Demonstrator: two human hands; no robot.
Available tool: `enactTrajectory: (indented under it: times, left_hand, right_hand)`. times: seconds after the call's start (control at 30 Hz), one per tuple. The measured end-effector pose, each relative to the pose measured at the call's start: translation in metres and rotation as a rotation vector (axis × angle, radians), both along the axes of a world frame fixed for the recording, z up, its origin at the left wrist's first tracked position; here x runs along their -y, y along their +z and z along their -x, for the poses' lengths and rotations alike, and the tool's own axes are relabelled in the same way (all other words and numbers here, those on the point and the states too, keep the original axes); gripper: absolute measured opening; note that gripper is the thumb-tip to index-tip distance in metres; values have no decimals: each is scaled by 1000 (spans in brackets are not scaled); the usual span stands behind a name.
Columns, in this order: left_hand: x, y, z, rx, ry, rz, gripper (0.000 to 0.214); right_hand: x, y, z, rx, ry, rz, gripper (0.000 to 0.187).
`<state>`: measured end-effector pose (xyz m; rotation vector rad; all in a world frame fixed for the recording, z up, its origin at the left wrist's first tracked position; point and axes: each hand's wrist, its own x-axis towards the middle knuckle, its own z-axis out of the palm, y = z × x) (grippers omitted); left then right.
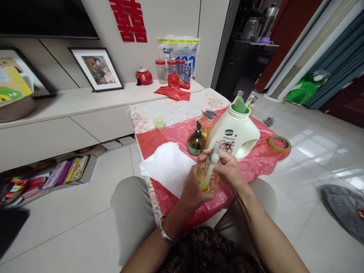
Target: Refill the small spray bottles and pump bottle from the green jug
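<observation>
My left hand (195, 185) is wrapped round the clear body of a spray bottle (203, 182) with yellow liquid low inside. At the bottle's neck, the fingers of my right hand (229, 168) close on its pale and grey spray head (214, 156). Just beyond stands a big cream detergent jug (237, 127) with a green spout. Beside the jug are a dark pump bottle (196, 142) and another spray bottle (209, 123) with orange-tinted liquid. A folded white cloth (170, 165) lies left of my hands.
Red plastic sheeting (256, 163) covers much of the low table, over a floral cloth (139, 121). A roll of tape (279, 144) sits at the right edge, a small bowl (159, 122) at the far left. Behind, a white cabinet (113, 100) holds jars and photo frames.
</observation>
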<state>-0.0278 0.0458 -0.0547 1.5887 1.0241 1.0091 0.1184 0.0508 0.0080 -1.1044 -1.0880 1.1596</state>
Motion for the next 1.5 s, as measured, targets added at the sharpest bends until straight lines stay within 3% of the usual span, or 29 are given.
enactTrajectory:
  times: [0.1, 0.2, 0.3, 0.5, 0.67, 0.8, 0.9, 1.0, 1.07, 1.13, 1.3, 1.37, 1.43, 1.5]
  left_hand:
    - [4, -2, 2, -8, 11, 37, 74]
    - [7, -4, 2, -90, 132, -29, 73]
    - [9, -3, 1, -106, 147, -34, 74]
    - [14, -3, 3, 0, 122, 68, 76]
    - [17, -3, 4, 43, 103, 115, 80]
    - [16, 0, 6, 59, 136, 134, 79]
    - [14, 2, 9, 68, 167, 147, 77]
    - [13, 4, 13, 53, 214, 144, 79]
    - [14, 5, 16, 22, 231, 111, 79]
    - [14, 5, 17, -11, 229, 62, 79]
    - [19, 0, 11, -44, 248, 33, 79]
    - [20, -3, 5, -48, 285, -18, 77]
    - [21, -5, 1, -41, 315, -91, 73]
    - [22, -6, -2, -33, 329, -125, 68]
  right_hand:
    - [-1, 1, -5, 38, 119, 21, 65]
    - [3, 2, 3, 191, -64, -5, 79]
    - [8, 0, 10, 253, -233, -39, 87]
    - [8, -10, 5, 60, 43, -66, 79]
    - [3, -12, 15, -75, -106, -52, 81]
    - [-2, -10, 24, -288, -24, 16, 82]
    - [-1, -15, 28, -309, -42, 20, 87]
    - [6, -23, 25, -292, -161, 24, 87]
    - [12, -23, 18, -199, -265, -50, 79]
    - [19, -14, 11, 27, -365, -186, 77]
    - [32, 19, 11, 920, -714, -466, 98]
    - [34, 22, 20, 1074, -674, -552, 99]
    - [34, 18, 31, 1094, -566, -593, 98]
    - [33, 12, 39, 1053, -550, -552, 97]
